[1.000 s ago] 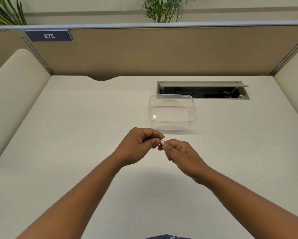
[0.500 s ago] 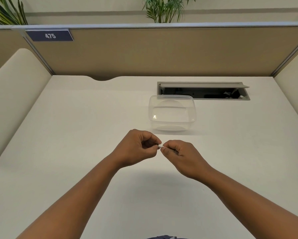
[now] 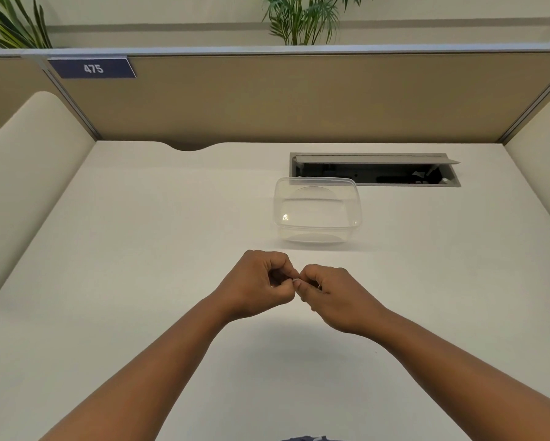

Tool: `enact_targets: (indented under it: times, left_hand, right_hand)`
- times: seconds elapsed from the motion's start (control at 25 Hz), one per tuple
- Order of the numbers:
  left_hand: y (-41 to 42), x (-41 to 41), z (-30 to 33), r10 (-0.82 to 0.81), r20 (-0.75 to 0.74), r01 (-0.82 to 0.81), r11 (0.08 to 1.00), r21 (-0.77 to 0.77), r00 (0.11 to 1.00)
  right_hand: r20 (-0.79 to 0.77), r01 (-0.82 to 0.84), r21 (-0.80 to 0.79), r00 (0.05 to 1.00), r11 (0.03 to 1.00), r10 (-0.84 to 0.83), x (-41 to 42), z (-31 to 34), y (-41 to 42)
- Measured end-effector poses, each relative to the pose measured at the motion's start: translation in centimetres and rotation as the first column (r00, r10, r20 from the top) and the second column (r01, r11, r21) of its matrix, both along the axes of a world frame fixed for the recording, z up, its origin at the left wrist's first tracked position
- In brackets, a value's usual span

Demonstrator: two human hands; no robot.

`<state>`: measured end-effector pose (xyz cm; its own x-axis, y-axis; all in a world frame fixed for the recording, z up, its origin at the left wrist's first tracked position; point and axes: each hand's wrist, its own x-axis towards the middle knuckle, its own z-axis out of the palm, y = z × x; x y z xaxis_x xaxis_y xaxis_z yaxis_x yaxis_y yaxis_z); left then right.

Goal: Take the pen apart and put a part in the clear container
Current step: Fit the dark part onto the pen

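Observation:
My left hand (image 3: 257,283) and my right hand (image 3: 334,296) meet fist to fist above the middle of the white desk. Both are closed on a pen (image 3: 295,279), of which only a tiny white bit shows between the fingertips; the rest is hidden inside the fists. The clear container (image 3: 316,232), a lidless rectangular plastic tub, stands on the desk just beyond the hands, slightly to the right. I see nothing inside it.
An open grey cable hatch (image 3: 375,169) is sunk in the desk behind the container. Tan partition panels (image 3: 267,100) wall the desk at the back, with cream side panels left and right. A sign reading 475 (image 3: 92,69) hangs at top left.
The hands have shifted a little, and the right hand has rotated around the pen. Less of the white pen shows between the fingers than a second ago.

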<state>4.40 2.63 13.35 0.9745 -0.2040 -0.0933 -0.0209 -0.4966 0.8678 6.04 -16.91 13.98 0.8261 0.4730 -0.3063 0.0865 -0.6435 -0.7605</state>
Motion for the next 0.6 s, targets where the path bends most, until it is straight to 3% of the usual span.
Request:
enact_targets:
  times: [0.36,0.44,0.6]
  left_hand:
    - [-0.44,-0.49,-0.94,-0.078,0.085,0.067,0.991,0.118,0.993]
    - [-0.32,-0.36,-0.77,-0.146,0.093,0.122,0.966,0.227,0.985]
    - [-0.34,-0.47,-0.55,-0.360,0.056,0.285,0.815,0.505,0.931]
  right_hand:
    - [0.005,-0.055,-0.072,0.998,0.996,0.056,-0.15,-0.85,0.14]
    - [0.028,-0.075,-0.095,0.997,0.993,0.078,-0.13,-0.94,-0.01]
    - [0.064,-0.143,-0.168,0.986,0.975,0.156,-0.17,-0.90,-0.07]
